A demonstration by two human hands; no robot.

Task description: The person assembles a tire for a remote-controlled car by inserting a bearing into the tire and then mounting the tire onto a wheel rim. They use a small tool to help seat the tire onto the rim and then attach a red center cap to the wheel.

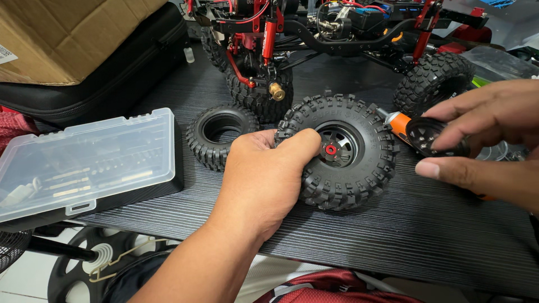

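Wheel-fitting step: left hand (264,179) fingers closed round knobby wheel (337,151) on desk (393,230); right hand (483,140) pinches black ring (429,137), which looks due to be squared on the hub.

Left hand: your left hand (259,178) gripped the knobby wheel (337,150) standing on the dark table (404,230).
Right hand: your right hand (487,134) pinched a black ring (435,138) and an orange-handled driver (400,124).
Behind: a bare tyre (220,134) and the red-framed crawler chassis (337,28).
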